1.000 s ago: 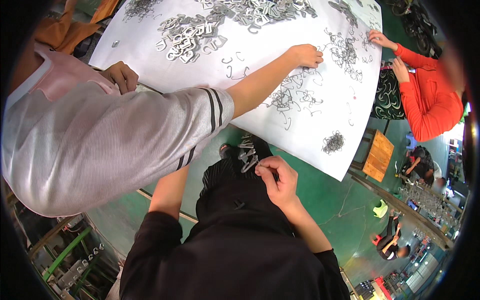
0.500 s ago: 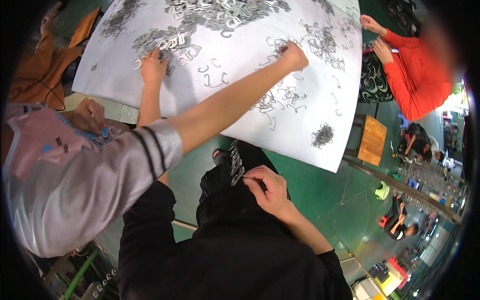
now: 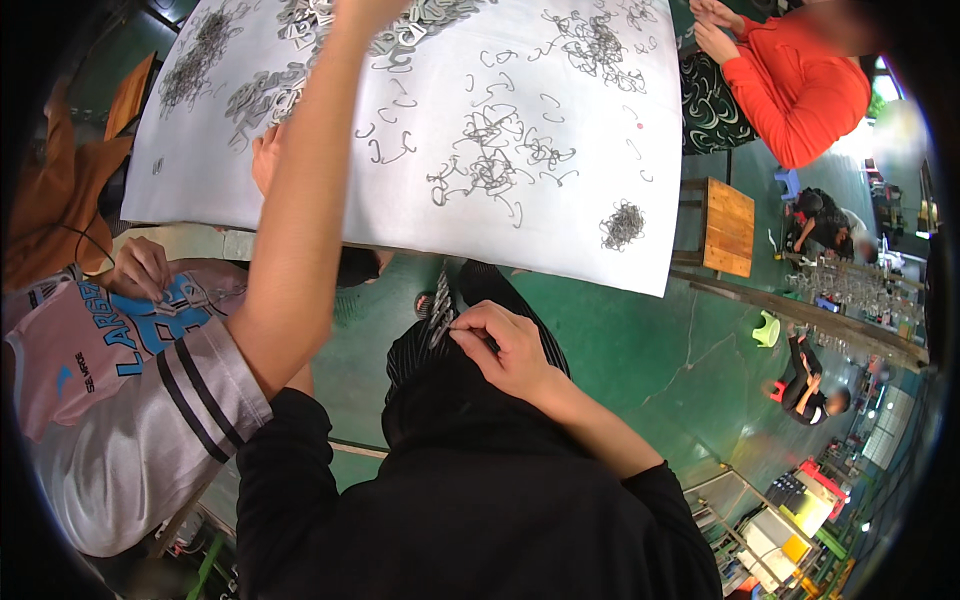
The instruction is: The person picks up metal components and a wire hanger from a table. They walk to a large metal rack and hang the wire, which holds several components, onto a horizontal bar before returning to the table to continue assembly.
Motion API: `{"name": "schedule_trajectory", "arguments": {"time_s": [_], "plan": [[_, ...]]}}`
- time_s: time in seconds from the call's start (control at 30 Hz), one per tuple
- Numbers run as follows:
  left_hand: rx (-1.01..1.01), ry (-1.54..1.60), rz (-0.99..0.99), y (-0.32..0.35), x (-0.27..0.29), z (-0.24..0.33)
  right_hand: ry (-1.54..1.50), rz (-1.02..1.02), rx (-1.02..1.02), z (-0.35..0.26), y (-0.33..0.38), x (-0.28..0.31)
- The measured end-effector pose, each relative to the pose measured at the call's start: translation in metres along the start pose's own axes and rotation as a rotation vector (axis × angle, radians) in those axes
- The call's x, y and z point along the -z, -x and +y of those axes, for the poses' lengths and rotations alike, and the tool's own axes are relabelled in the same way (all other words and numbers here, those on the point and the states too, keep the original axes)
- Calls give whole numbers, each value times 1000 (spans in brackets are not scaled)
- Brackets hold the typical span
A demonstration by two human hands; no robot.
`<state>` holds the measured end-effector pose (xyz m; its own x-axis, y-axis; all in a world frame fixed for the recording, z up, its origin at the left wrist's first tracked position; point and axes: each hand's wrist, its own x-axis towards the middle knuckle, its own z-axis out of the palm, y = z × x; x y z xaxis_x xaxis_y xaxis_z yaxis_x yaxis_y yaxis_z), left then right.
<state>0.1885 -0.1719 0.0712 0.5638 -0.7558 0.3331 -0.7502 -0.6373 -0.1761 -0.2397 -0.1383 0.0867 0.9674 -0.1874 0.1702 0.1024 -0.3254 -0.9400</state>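
My right hand [image 3: 505, 350] is closed in front of my black top. Its thumb and fingertips pinch the near end of a row of grey metal pieces [image 3: 440, 315] lined up closely together; what joins them is hidden. My left hand [image 3: 267, 158] is at the white table [image 3: 400, 220], by the near edge of a heap of flat grey metal pieces [image 3: 270, 97]. A co-worker's bare arm [image 3: 310, 190] crosses in front of it, so only part of its fingers shows, and whether they hold a piece is hidden.
Thin curved wire hooks [image 3: 490, 160] lie scattered mid-table, with a small dense pile [image 3: 623, 226] near the right corner. The grey-sleeved co-worker sits close at my left; a red-sleeved person [image 3: 790, 95] is across the right side. A wooden stool [image 3: 728, 228] stands beside the table.
The co-worker's arm has swung left from the wire hooks to reach up across my left forearm. My left hand has drawn back slightly from the heap. My right hand keeps its pinch.
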Motion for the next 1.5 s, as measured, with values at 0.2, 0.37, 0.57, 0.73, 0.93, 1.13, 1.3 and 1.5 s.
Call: {"name": "schedule_trajectory", "arguments": {"time_s": [0.2,0.37,0.57,0.73,0.93,1.13,1.3,1.5], "plan": [[469,221,-101,132,8,-116,-12,0,6,2,5,-7],[693,726,83,256,-44,-33,-16,-6,-15,2,7,-8],[892,885,105,262,-13,5,-45,45,-32,4,8,-10],[1044,1193,-22,274,-12,9,-41,30,-24,10,5,-14],[1162,2195,-14,282,10,35,-44,53,-28,15,3,-15],[1114,2394,-113,297,48,72,-98,79,-71,22,-1,-20],[1056,2037,-160,309,78,99,-85,114,-79,27,-8,-24],[868,1868,-35,312,125,130,-92,134,-93,31,-15,-24]]}}
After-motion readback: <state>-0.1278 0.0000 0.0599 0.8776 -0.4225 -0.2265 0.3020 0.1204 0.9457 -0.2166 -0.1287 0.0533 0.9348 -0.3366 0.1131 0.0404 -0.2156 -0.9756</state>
